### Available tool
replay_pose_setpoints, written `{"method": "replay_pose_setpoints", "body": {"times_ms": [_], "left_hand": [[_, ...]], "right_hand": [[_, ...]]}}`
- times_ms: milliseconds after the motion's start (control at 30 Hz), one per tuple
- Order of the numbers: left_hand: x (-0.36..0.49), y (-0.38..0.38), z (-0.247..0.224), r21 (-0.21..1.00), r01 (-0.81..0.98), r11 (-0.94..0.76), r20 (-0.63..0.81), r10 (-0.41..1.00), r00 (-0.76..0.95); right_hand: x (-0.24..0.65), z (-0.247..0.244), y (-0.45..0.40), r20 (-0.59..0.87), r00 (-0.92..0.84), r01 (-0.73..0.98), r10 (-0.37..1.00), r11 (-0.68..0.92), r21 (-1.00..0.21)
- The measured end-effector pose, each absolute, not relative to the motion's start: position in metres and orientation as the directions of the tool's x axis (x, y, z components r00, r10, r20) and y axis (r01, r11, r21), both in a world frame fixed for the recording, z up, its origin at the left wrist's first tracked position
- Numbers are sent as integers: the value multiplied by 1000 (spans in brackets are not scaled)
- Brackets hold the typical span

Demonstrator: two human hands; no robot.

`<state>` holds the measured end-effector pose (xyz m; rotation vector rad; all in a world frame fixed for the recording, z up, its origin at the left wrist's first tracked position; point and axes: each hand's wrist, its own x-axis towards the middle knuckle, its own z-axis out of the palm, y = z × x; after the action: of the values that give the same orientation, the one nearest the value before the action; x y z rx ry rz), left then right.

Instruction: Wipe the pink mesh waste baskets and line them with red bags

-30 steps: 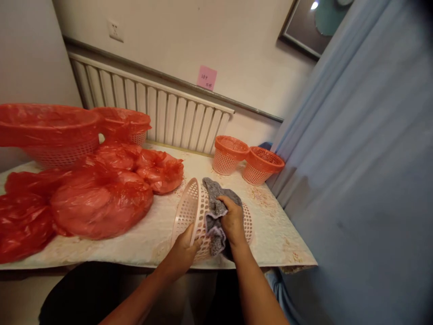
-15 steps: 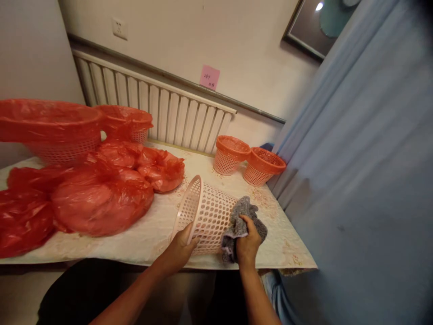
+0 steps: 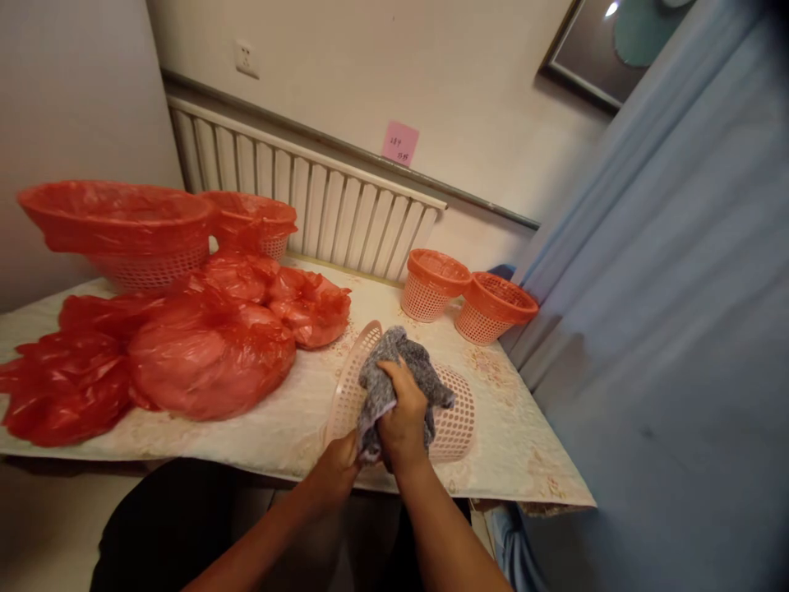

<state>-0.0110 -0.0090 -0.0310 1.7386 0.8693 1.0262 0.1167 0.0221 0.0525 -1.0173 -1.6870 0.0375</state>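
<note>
A pale pink perforated plastic wastebasket point(image 3: 457, 415) lies on its side at the front of the table, its mouth facing left. My left hand point(image 3: 338, 467) grips its rim at the lower left; the fingertips are partly hidden. In my right hand point(image 3: 403, 411) a grey cloth point(image 3: 410, 358) is bunched up and pressed against the basket's outer side, near the rim. The cloth covers the middle of the basket and hangs down close to my left fingers.
Filled red plastic bags point(image 3: 213, 362) occupy the table's left half. Behind them stand red-lined baskets point(image 3: 148, 267). Two smaller lined baskets point(image 3: 425, 300) stand at the back right. A radiator point(image 3: 308, 201) runs along the wall, and a blue curtain point(image 3: 641, 271) hangs on the right.
My right hand has moved the grey cloth leftward along the basket, from its base end to near the rim. My left hand keeps its grip on the rim. The view has shifted slightly.
</note>
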Motion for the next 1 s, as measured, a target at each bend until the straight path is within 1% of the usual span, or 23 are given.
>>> {"method": "replay_pose_setpoints", "body": {"times_ms": [100,167,267,400,467,600,700,800,900,1000], "left_hand": [[-11,-15,-40,923,192,-333,248,898,364],[-10,-17,-36,928,201,-312,223,901,372],[-4,-13,-15,946,144,-291,218,898,383],[8,1,16,966,18,-259,238,912,334],[11,7,22,966,-9,-260,248,907,341],[8,5,16,968,11,-250,229,902,367],[4,-1,13,974,34,-223,193,904,383],[2,-4,14,971,67,-229,187,906,379],[1,-2,13,964,75,-254,210,907,365],[0,1,7,964,70,-257,215,906,365]], "right_hand": [[128,63,37,734,7,591,680,589,-551],[132,64,41,718,12,598,696,570,-563],[129,62,38,705,18,604,709,554,-573],[128,62,31,700,-8,644,714,539,-543],[134,62,30,692,-35,660,721,537,-526],[164,53,35,671,-70,657,738,540,-526],[202,38,41,646,-3,694,764,466,-548],[243,23,40,613,143,750,777,319,-580],[270,10,28,625,247,781,741,229,-581],[271,-2,11,662,308,788,683,208,-580]]}}
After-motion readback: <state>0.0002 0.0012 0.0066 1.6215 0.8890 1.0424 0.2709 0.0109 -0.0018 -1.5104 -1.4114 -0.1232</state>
